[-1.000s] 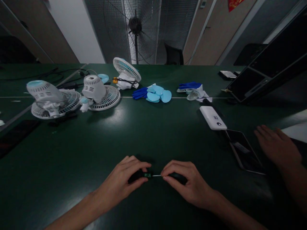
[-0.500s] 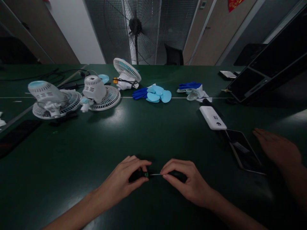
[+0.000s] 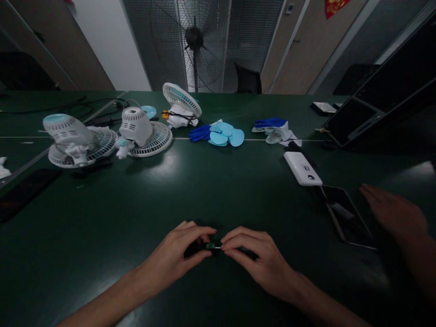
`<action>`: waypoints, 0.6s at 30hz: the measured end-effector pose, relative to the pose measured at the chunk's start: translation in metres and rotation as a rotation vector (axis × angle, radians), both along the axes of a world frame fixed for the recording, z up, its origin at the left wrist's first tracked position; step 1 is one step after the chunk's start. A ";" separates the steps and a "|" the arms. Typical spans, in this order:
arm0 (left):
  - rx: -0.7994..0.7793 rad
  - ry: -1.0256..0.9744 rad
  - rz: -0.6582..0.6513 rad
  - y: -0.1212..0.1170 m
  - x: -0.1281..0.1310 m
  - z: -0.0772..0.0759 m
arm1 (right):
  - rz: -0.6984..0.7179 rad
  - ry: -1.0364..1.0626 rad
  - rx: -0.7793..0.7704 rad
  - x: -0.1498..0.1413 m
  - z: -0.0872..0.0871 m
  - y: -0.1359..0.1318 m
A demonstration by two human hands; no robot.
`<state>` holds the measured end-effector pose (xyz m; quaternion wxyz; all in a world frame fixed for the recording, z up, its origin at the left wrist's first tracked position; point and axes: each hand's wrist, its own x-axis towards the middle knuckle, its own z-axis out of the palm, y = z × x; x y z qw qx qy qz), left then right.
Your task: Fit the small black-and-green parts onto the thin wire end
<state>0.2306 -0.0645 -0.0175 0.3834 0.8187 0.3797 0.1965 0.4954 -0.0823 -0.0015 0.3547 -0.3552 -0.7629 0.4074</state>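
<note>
At the near middle of the table my left hand (image 3: 180, 247) is closed around a small black object with a green part (image 3: 210, 245) that looks like a circuit board; most of it is hidden by the fingers. My right hand (image 3: 257, 256) pinches a screwdriver (image 3: 250, 253) with a dark handle, lying level. Its thin metal shaft points left and reaches the green part. Whether the tip touches or sits inside it I cannot tell.
Two white fans (image 3: 73, 141) (image 3: 136, 129) lie at the left, a third fan (image 3: 182, 106) behind. Beyond my hands are blue fan blades (image 3: 226, 134) and gloves (image 3: 270, 122). A white power bank-like box (image 3: 302, 168), a phone (image 3: 347, 215) and another person's hand (image 3: 395, 209) are at right.
My right hand has moved left with the screwdriver, closer to my left hand, and less of the shaft shows. More of the green part is visible. My left hand stays nearly still.
</note>
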 end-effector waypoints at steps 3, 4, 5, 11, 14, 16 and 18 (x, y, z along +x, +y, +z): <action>-0.012 0.004 0.001 0.001 0.000 0.002 | -0.009 0.024 -0.024 0.002 0.000 0.002; -0.018 0.006 0.001 0.001 0.000 0.003 | -0.029 0.042 -0.040 0.003 0.000 0.002; -0.023 0.008 0.000 0.001 0.000 0.004 | -0.056 0.063 -0.059 0.004 0.000 0.003; -0.030 0.010 -0.012 0.003 0.002 0.006 | -0.116 0.094 -0.126 0.005 0.001 0.005; -0.002 0.036 -0.025 0.002 0.001 0.006 | -0.119 0.078 -0.115 0.005 0.001 0.004; 0.034 0.060 -0.049 0.000 -0.001 0.009 | -0.136 0.070 -0.111 0.006 0.001 0.004; 0.075 0.093 -0.080 -0.003 -0.007 0.011 | -0.156 0.067 -0.114 0.007 0.002 0.004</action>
